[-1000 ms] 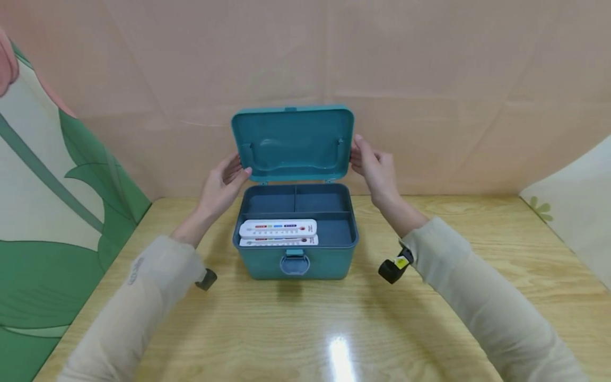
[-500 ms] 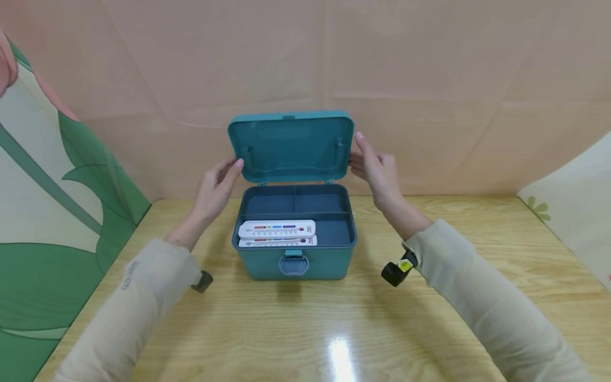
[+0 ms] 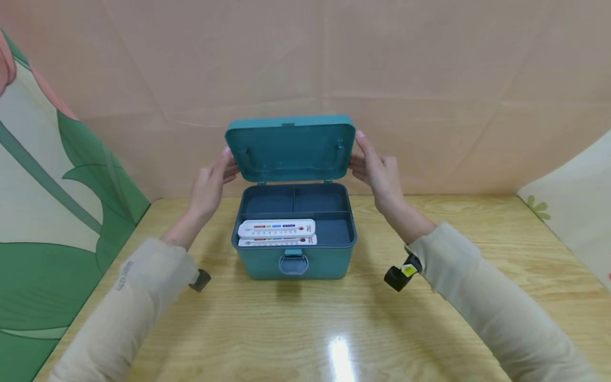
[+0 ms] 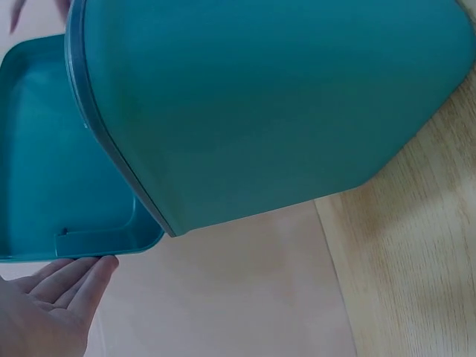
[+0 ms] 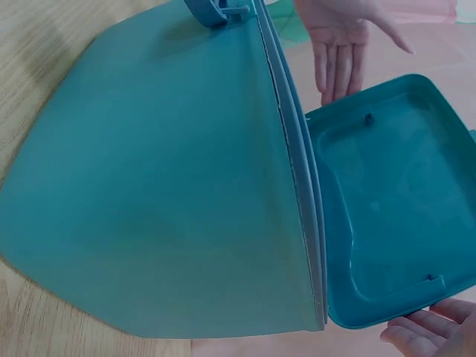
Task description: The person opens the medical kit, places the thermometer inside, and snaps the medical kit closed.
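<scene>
A teal storage box (image 3: pixel 258 266) stands on the table with its lid (image 3: pixel 292 151) raised at the back, leaning slightly forward. My left hand (image 3: pixel 208 188) is at the lid's left side; the left wrist view has its straight fingers (image 4: pixel 63 279) touching the lid's edge. On the lid's right side, the extended fingers of my right hand (image 3: pixel 381 178) rest against the edge, thumb apart from it. Two white thermometers (image 3: pixel 277 228) with coloured scales lie in the box's front compartment, the rear one mostly covering the upper part of the other. Neither hand grips anything.
Dividers (image 3: pixel 295 212) split the dark blue upper tray into a front and two rear compartments. A latch (image 3: pixel 293 264) hangs on the box's front. Behind the wooden table (image 3: pixel 286 329) rises a pinkish backdrop (image 3: pixel 429 95), close to the lid.
The lid has tipped forward a little. My left thumb has come off the front of the lid and the left hand has shifted left; the right hand has barely moved.
</scene>
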`<state>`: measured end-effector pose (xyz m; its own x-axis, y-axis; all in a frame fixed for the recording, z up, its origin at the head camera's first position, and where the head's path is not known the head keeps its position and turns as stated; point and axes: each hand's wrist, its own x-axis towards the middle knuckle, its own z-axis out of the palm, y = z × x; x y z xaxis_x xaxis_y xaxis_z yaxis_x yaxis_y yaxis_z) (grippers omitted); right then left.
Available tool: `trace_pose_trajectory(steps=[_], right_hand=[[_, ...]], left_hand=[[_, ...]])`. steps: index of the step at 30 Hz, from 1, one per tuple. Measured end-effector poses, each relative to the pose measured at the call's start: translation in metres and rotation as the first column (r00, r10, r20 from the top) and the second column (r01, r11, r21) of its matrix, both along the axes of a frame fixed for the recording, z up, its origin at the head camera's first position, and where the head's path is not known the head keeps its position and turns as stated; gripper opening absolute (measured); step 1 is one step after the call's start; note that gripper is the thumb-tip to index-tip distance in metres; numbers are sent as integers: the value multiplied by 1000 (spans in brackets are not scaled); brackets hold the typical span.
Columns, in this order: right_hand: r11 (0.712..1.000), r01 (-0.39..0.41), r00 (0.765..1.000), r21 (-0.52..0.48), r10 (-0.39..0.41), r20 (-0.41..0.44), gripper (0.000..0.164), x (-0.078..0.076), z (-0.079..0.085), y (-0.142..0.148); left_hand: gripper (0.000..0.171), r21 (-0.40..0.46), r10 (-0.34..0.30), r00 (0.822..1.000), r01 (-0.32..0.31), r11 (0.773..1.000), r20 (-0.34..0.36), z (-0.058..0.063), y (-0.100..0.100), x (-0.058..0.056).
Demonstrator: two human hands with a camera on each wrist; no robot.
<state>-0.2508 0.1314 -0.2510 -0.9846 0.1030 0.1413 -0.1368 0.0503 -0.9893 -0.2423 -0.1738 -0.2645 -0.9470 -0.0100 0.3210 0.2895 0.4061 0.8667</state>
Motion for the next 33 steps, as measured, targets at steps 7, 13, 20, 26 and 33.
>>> trace_pose_trajectory(steps=[7, 13, 20, 26, 33], right_hand=[[1000, -12, 1000, 9, 12, -1, 73, 5, 2, 2], [999, -48, 999, 23, 48, 11, 75, 10, 3, 3], [997, -71, 997, 13, 71, 3, 72, 15, 2, 4], [997, -79, 997, 6, 79, -4, 70, 17, 0, 5], [994, -104, 994, 18, 104, 22, 70, 20, -1, 8]], left_hand=[[78, -27, 29, 1000, -29, 999, -2, 2, -1, 2], [77, -8, 38, 999, -38, 999, 9, 5, -1, 5], [76, -17, 41, 999, -41, 999, 16, 7, -2, 10], [75, -21, 44, 999, -43, 999, 25, 6, -4, 14], [75, -33, 37, 999, -36, 999, 18, 6, -6, 17]])
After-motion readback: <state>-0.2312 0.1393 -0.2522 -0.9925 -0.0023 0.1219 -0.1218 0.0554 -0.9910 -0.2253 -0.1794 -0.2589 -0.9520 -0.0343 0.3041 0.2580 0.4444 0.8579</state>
